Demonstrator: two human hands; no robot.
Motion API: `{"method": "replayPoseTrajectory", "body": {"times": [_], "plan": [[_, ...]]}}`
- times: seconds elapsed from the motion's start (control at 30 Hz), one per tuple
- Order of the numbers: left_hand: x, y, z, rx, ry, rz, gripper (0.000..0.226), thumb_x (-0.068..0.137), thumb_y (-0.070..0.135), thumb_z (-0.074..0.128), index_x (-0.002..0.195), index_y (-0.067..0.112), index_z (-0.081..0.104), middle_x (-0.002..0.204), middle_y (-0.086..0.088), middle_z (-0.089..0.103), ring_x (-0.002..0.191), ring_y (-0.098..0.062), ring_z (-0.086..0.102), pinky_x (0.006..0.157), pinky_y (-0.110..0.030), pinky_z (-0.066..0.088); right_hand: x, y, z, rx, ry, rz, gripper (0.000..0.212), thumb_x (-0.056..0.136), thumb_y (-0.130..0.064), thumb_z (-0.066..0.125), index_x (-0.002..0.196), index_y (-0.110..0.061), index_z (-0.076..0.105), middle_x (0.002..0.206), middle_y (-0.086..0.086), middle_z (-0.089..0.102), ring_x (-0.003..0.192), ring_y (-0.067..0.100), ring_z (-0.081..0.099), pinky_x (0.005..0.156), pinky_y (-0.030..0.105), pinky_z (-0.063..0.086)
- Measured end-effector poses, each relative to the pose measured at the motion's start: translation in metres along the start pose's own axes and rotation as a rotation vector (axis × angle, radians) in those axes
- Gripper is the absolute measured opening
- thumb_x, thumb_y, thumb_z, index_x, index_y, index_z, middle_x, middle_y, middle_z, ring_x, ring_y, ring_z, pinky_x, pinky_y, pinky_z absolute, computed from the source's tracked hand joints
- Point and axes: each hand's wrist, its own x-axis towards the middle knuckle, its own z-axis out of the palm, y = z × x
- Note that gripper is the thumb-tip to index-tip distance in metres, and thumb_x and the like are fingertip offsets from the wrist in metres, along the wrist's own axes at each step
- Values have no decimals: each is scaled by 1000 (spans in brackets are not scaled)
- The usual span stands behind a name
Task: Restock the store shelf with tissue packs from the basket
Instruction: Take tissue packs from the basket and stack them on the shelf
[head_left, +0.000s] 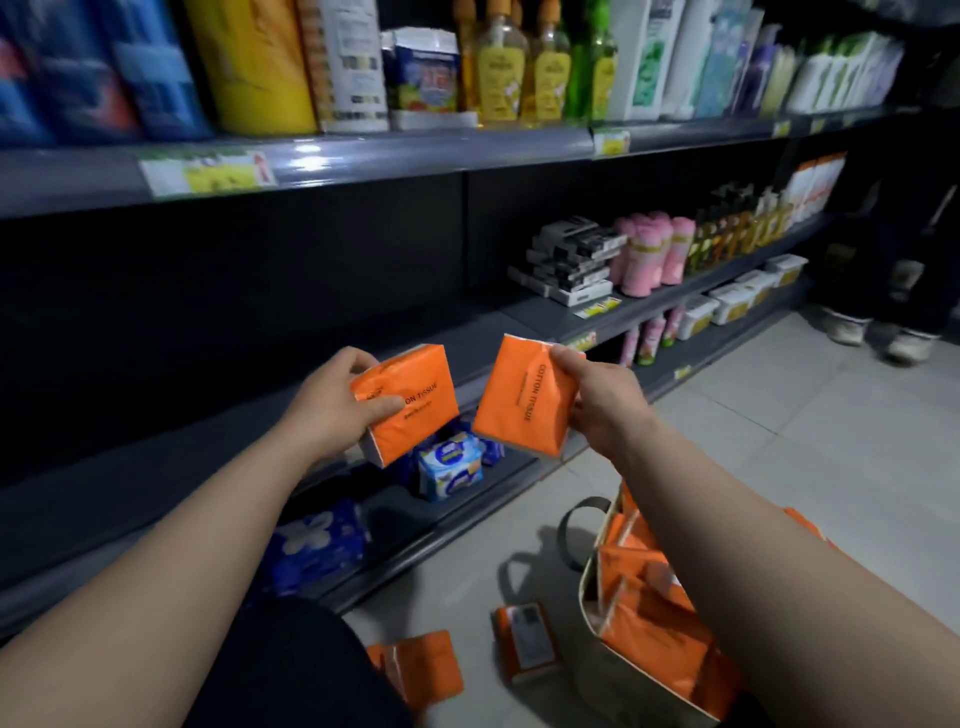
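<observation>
The left hand grips one orange tissue pack, the right hand grips another pack, both over the dark shelf.

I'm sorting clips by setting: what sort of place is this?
Most likely a small shop's household-goods aisle. Dark shelves carry price tags on their edges, bottles stand in rows above, and the left hand and right hand hold orange tissue packs near a basket of more.

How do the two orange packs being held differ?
The left hand wraps the left pack, thumb across its front; the right hand pinches the right pack at its edge. The left pack shows a white end; the right pack mainly its orange face. Both are orange with black print.
</observation>
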Motion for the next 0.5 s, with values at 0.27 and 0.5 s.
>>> {"method": "replayPoseTrajectory", "body": {"times": [0.27, 0.5], "plan": [[-11, -45, -60, -31, 97, -36, 35, 87, 31, 67, 119, 27, 55, 105, 1, 61, 91, -16, 59, 74, -29, 46, -15, 5, 81, 1, -104, 108, 29, 100, -33, 43, 82, -12, 54, 77, 8, 61, 71, 24, 60, 76, 50, 53], [-27, -79, -96, -7, 207, -132, 41, 89, 32, 64, 127, 24, 50, 108, 3, 57, 91, -14, 55, 63, -21, 40, -4, 19, 140, 93, -330, 358, 31, 98, -32, 48, 115, -8, 55, 112, 15, 65, 96, 30, 64, 76, 46, 52]]}}
